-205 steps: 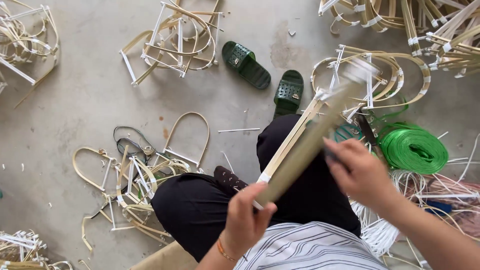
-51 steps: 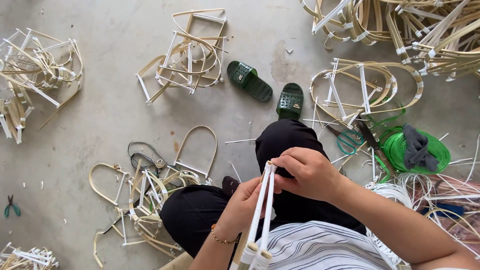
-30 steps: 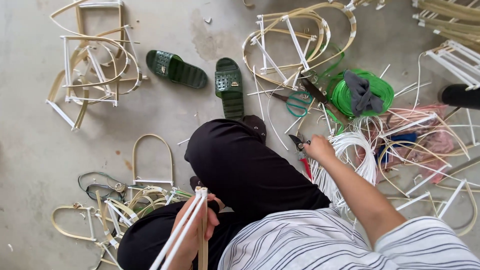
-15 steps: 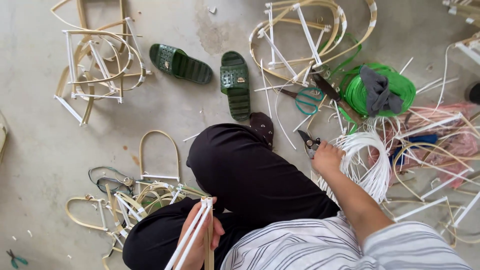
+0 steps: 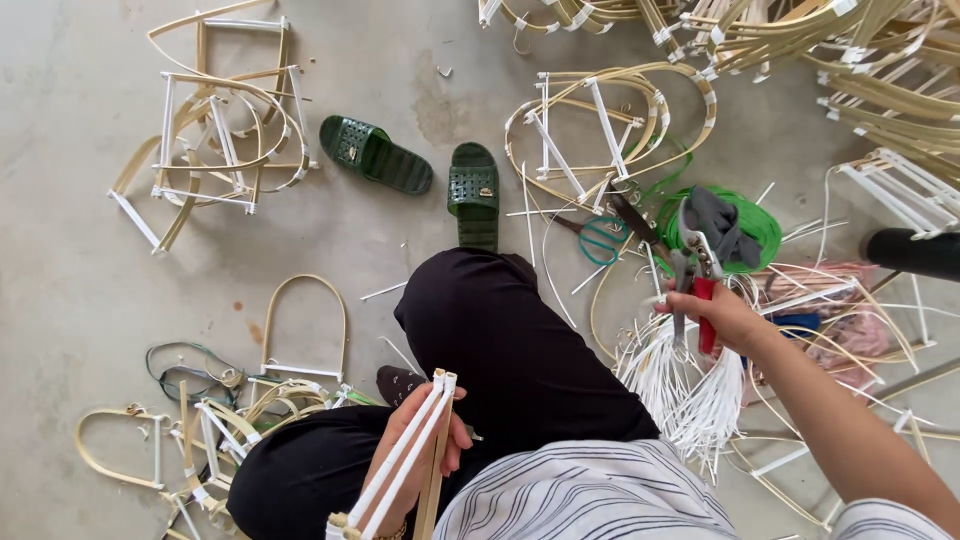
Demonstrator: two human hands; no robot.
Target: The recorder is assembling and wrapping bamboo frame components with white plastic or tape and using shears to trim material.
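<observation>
The bundle of white and tan strips [image 5: 405,465] stands slanted over the person's lap, and the left hand [image 5: 420,445] is closed around it near its upper end, which keeps the ends even and close to the body. Out to the side, the right hand [image 5: 722,315] is wrapped around the red-handled cutters [image 5: 697,275], blades pointing away, lifted just above a heap of loose white strips [image 5: 690,385] within easy reach. Beyond lie a green coil [image 5: 765,225], teal scissors [image 5: 600,240], two green slippers [image 5: 473,190] and bent cane frames [image 5: 215,140] scattered over the concrete floor [image 5: 70,260].
</observation>
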